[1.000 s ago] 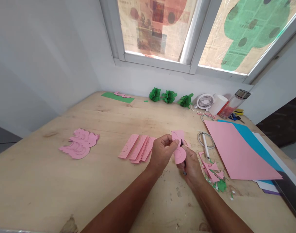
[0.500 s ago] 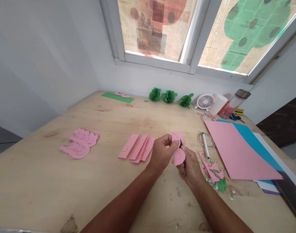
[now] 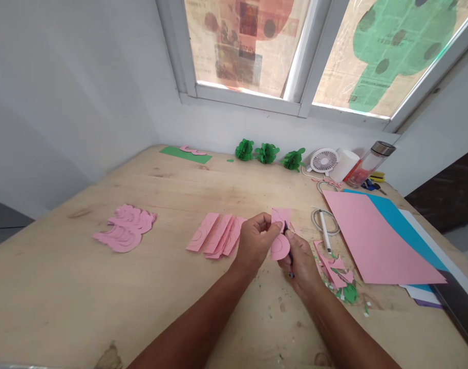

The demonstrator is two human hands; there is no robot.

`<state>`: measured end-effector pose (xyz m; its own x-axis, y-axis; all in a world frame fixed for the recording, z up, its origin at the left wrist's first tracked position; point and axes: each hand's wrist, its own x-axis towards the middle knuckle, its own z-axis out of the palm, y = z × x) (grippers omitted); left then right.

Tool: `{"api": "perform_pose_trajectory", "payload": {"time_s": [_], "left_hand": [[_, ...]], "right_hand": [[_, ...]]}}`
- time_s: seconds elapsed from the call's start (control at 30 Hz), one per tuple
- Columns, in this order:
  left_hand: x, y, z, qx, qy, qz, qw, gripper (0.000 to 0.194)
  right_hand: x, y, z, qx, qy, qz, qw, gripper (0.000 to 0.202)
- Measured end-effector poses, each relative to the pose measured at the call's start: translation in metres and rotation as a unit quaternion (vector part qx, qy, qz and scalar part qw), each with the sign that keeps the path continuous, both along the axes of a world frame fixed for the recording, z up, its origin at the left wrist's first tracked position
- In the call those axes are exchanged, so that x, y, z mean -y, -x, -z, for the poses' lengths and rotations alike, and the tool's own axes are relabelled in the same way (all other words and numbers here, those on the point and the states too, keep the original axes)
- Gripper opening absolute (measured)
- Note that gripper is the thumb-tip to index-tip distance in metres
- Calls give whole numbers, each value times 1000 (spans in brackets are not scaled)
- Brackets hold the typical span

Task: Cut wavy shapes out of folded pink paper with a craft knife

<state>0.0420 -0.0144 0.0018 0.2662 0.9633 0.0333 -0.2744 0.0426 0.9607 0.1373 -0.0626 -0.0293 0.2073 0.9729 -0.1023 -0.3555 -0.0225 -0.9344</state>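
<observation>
My left hand (image 3: 256, 241) pinches a pink paper piece (image 3: 280, 248) with a rounded lower end and drawn curved lines. Closed around dark scissors (image 3: 291, 256), my right hand (image 3: 303, 259) is just to the right, and the blades meet the paper's right edge between the hands. Beside my left hand lie several pink paper strips (image 3: 203, 233) with curves drawn on them. Farther left rests a pile of cut pink scalloped shapes (image 3: 127, 225). Pink and green scraps (image 3: 336, 271) lie right of my right hand.
A white pen (image 3: 325, 230) lies across a ring by large pink paper (image 3: 380, 241). Along the wall stand green paper shapes (image 3: 267, 152), a small fan (image 3: 324, 161) and a bottle (image 3: 368, 166). Green paper (image 3: 184, 154) lies at the back left.
The rounded lower part of the pink paper has shifted slightly left, and more of the scissors shows beside it. Both hands stay nearly in place.
</observation>
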Motion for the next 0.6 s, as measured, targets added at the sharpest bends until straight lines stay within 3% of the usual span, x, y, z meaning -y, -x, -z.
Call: {"api": "perform_pose_trajectory", "payload": {"time_s": [0.2,0.6], "left_hand": [[-1,0,-3,19,24,-14,999,18],[-2,1,-2,17,27,13,999,18]], "right_hand": [[1,0,2,-12,2,-31,999,42],[1,-3,-2,-14,10,-44,999,41]]}}
